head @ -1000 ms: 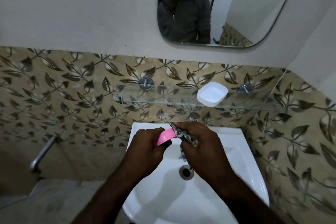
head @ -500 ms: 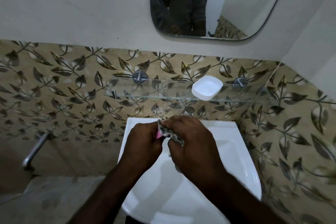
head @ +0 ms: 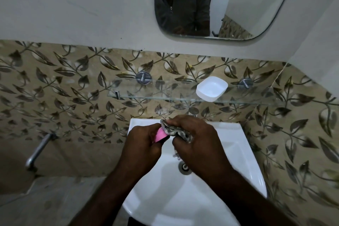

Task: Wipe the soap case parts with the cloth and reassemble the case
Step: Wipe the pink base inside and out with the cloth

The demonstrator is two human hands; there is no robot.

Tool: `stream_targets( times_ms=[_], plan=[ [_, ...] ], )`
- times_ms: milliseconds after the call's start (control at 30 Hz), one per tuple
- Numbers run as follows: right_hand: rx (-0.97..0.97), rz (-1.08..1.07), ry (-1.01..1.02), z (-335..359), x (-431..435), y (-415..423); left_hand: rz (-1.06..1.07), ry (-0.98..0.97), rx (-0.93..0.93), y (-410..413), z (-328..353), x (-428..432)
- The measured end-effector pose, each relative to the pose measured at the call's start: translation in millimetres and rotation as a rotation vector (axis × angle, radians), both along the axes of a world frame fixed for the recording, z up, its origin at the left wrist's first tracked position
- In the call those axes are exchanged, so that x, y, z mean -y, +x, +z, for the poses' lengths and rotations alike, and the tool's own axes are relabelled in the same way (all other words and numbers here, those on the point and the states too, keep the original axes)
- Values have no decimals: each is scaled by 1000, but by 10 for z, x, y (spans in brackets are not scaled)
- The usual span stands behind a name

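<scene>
Soap case halves are apart: over the white ceramic basin (head: 229, 152), the white plastic tray (head: 211, 88) sits on the glass shelf (head: 146, 95). The left hand (head: 143, 143) pinches the pink plastic piece (head: 160, 134); the right hand (head: 198, 143) clutches the patterned grey cloth (head: 176, 131) against it. Hard rubbing could likely pop the piece into the basin.

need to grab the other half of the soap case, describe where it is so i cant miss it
Find the glass shelf on the leaf-patterned tiles, between the mirror and the sink. On its right part sits the white case half, an open rounded tray, the only thing on the shelf.
</scene>
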State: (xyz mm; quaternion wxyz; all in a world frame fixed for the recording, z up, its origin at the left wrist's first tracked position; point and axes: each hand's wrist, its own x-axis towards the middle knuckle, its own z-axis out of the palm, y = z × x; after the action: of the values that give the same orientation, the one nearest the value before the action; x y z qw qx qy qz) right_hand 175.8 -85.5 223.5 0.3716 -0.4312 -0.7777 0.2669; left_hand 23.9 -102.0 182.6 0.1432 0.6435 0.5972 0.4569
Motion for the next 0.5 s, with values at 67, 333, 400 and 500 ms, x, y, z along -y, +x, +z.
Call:
stream_targets(
  times_ms=[67, 333, 400, 500],
  plan=[
    [-143, -20, -240, 13, -87, 36, 0, -12, 79, -1, -3, 21],
    [-317, 106, -504, -31, -193, 174, -173, 16, 567, 59, 298, 47],
    [-344, 59, -468, -48, -183, 171, -184, -1, 605, 58, 267, 28],
    [-341, -27, -343, 10, -158, 150, -140, -42, 609, 89, 184, 11]
  ],
)
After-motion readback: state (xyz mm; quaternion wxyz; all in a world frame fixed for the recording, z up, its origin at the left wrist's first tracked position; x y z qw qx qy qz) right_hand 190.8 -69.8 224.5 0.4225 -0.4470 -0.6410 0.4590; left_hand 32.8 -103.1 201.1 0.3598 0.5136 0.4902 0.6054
